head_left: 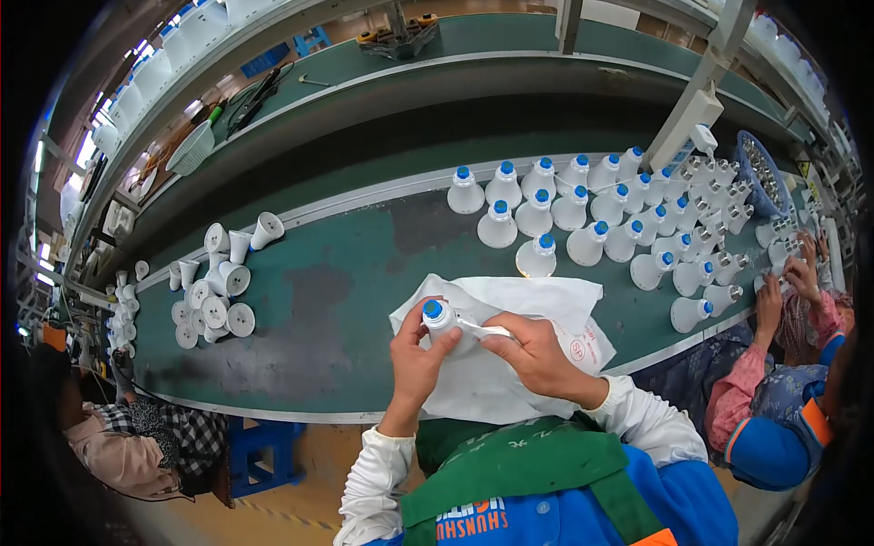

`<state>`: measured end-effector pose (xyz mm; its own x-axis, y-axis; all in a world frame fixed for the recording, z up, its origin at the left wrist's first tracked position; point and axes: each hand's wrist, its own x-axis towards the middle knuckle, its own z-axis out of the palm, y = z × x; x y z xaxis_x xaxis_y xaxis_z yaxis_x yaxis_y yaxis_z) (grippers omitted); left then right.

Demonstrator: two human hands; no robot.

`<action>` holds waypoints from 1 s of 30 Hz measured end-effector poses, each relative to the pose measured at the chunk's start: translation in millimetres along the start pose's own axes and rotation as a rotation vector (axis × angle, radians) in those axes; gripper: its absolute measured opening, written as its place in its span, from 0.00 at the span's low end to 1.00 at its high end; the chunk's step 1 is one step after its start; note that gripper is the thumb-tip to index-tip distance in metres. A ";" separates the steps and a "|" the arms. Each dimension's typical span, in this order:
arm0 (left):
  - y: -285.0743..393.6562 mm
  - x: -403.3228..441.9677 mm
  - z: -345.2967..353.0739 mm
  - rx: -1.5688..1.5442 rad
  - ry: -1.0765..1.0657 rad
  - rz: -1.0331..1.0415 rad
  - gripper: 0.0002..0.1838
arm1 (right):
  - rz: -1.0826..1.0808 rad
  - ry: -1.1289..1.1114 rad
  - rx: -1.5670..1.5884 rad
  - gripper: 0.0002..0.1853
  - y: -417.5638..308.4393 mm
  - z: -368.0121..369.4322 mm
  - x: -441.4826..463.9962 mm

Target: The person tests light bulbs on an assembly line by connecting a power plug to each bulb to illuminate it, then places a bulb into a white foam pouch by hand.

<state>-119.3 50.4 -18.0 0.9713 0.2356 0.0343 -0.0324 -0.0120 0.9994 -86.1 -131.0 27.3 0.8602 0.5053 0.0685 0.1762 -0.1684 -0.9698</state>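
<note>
A white cone-shaped part with a blue top (437, 316) is held over a white sheet (473, 382) on the green bench. My left hand (421, 350) is wrapped round its left side, thumb in front. My right hand (537, 353) is closed on a thin white piece (484, 331) that reaches to the part's right side; whether the two are joined I cannot tell. Red print shows at the sheet's right. Behind it stand rows of similar white cones with blue tops (536, 256), upright.
White cups (214, 312) lie in a group at the left of the bench (309, 318). A blue basket (763, 173) of small metal parts stands far right. Co-workers sit at the right (774, 419) and left (127, 455). A metal post (683, 127) rises behind the cones.
</note>
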 end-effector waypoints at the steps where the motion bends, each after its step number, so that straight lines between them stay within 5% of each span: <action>1: 0.4 -1.6 1.7 0.001 -0.001 -0.005 0.24 | -0.021 0.010 -0.021 0.12 -3.3 -0.4 -0.3; 10: -2.4 -0.9 6.6 0.101 0.006 0.106 0.24 | -0.073 0.038 -0.096 0.12 -1.4 -0.9 0.3; 14: 5.2 26.4 -12.1 0.169 0.101 0.019 0.23 | 0.036 0.066 0.059 0.14 -0.5 2.5 10.5; 20: -19.8 43.4 -55.6 0.530 0.310 0.247 0.21 | 0.209 0.004 0.164 0.15 3.2 14.7 25.9; 24: -33.3 30.0 -81.8 0.408 0.497 0.197 0.20 | 0.168 -0.025 0.191 0.14 8.6 20.9 27.6; 30: -41.8 18.8 -84.5 0.014 0.122 -0.048 0.19 | 0.258 -0.044 0.257 0.15 10.0 21.0 28.4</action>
<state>-119.5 137.4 -58.8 0.9356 0.3529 -0.0129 0.0179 -0.0111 0.9998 -70.1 -100.6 14.7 0.8385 0.5106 -0.1905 -0.1745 -0.0796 -0.9814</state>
